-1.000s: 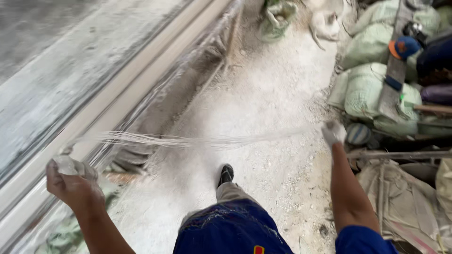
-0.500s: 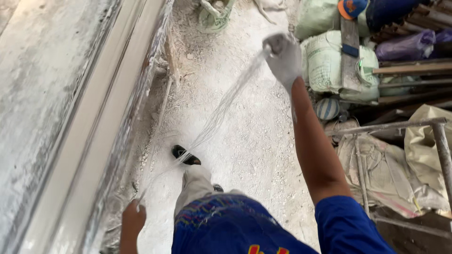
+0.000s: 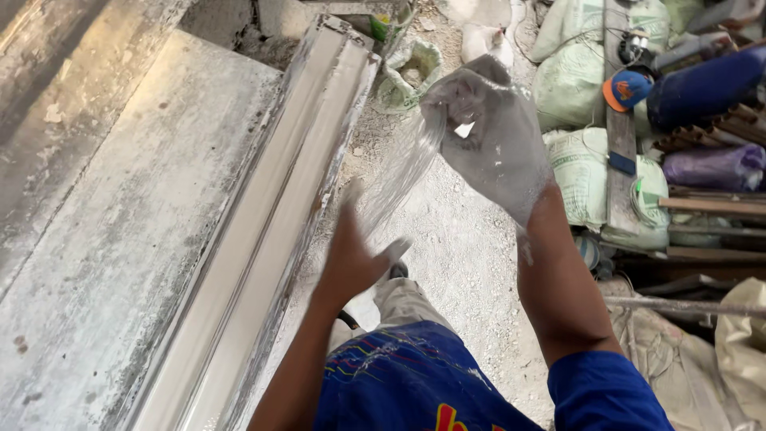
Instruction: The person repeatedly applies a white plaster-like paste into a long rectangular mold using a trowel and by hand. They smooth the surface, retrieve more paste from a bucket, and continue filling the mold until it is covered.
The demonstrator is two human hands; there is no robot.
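My right hand (image 3: 491,132), caked in white dust, is raised in front of me and closed on the top end of a bundle of thin glassy white fibres (image 3: 399,175). The strands hang down and to the left toward my left hand (image 3: 355,255). That hand is open, fingers spread, and touches the lower part of the strands without gripping them. Below are my blue shorts (image 3: 399,375) and a shoe on the dusty ground.
A long white moulded cornice (image 3: 263,231) lies along a grey concrete slab (image 3: 120,223) at my left. Green-white sacks (image 3: 590,160), wooden planks, a blue and orange cap (image 3: 626,88) and a metal bar (image 3: 686,306) crowd the right. A small bucket (image 3: 411,72) stands ahead.
My right hand has risen and come closer to the camera with the fibres. My left hand has let go of the far end, moved up and right, and now opens against the strands.
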